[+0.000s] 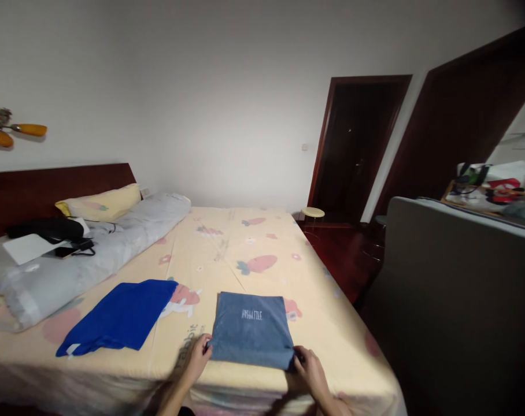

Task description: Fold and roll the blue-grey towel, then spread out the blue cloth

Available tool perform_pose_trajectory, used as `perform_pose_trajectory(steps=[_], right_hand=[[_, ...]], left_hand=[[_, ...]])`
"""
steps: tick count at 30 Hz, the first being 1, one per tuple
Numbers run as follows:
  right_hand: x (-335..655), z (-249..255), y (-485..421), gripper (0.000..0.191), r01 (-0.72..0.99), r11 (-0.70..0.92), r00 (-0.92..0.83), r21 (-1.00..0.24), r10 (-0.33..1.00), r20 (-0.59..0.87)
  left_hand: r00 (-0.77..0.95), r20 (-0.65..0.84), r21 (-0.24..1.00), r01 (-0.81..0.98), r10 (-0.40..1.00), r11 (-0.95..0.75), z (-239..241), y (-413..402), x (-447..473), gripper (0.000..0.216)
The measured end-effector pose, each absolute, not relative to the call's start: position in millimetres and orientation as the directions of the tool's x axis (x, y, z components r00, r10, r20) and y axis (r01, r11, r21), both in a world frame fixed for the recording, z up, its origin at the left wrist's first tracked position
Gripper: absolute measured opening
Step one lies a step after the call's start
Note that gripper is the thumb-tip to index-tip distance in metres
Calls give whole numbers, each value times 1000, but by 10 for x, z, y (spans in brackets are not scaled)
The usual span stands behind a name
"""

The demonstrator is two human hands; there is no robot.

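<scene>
A folded grey-blue garment (250,329) with small white lettering lies flat near the foot edge of the bed (228,242). My left hand (198,357) pinches its near left corner. My right hand (311,370) pinches its near right corner. Both hands rest on the yellow sheet printed with carrots. A bright blue garment (119,316), loosely folded, lies on the sheet to the left of my left hand, apart from it.
A grey rolled duvet (93,248) and yellow pillow (102,203) lie along the bed's left side, with a black bag (48,229) and cables on top. A dark grey panel (457,300) stands right of the bed. A small stool (313,212) and dark doorway (353,150) are beyond.
</scene>
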State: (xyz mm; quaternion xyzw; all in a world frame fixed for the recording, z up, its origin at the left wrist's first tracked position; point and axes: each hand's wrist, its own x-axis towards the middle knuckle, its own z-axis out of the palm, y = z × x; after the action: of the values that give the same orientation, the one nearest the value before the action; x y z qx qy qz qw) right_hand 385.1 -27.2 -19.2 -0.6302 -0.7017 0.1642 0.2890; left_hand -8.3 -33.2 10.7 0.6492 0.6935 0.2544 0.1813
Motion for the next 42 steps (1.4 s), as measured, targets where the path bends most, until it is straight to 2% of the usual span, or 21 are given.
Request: perform_pose_trajectory(steps=[7,11,13,16,19,23,27,29,34,38,42], right_hand=[[3784,-314,-347,32,890,122,27,-439,948,317],[3548,-304,-426,45,936,254,-120,-242,880,460],[3359,-276,-493,47,921,337,-211,-195,853,477],[3046,-205,-586,49,888,414,-288,-199,839,461],[2776,-114,-619,44,856,455,-332,-244,847,415],[2642,-49,-593,41,860,416,-316,-297,890,329],[2901,-144,-586,55,875,388,-316,-290,911,266],[3152,-245,-594,57,885,372,-300,-279,915,269],[3750,-468,-627,47,922,298,-207,-245,918,337],[3871,-449,-623,40,917,321,-225,-236,906,357],[3754,-335,-565,45,941,264,-182,-209,921,346]], left_hand=[[-137,145,405,912,980,67,92,-446,57,24],[-55,188,348,937,981,-14,168,-515,279,33],[37,188,332,938,982,-99,204,-556,455,36],[179,177,315,921,968,-228,225,-614,765,37],[249,148,325,902,957,-284,188,-634,1034,40],[273,109,318,902,956,-293,74,-604,1138,47],[256,89,306,913,963,-271,13,-603,864,48],[236,102,299,919,966,-256,28,-635,636,48],[131,129,250,955,983,-160,101,-735,144,44],[180,126,219,954,976,-204,105,-727,50,46],[254,93,162,950,963,-267,95,-637,119,52]])
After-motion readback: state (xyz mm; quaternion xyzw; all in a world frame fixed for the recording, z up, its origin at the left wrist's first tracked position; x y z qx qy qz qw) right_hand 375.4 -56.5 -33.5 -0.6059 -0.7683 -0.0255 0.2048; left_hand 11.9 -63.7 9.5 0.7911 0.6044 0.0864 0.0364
